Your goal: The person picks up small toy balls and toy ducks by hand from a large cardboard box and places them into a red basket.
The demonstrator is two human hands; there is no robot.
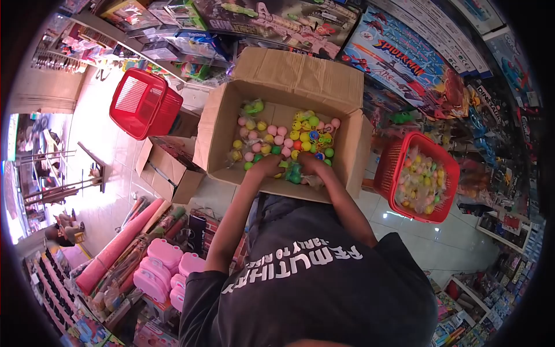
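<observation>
My left hand (269, 166) and my right hand (312, 165) reach into an open cardboard box (355, 156) near its front wall. Between them is a clear plastic bag of green balls (294, 173), and the fingers of both hands are curled in at its sides. The fingertips are partly hidden among the balls. Loose and bagged small balls (280, 140) in pink, yellow, green, orange and blue cover much of the box floor. A green-yellow bagged bundle (253, 107) lies in the far left corner.
A red basket (452, 180) of bagged balls stands to the right. At the left are another red basket (173, 110) and a smaller open carton (188, 184). Pink cases (155, 272) and rolled sheets (118, 248) sit lower left. Boxed toys (404, 55) line the far shelves.
</observation>
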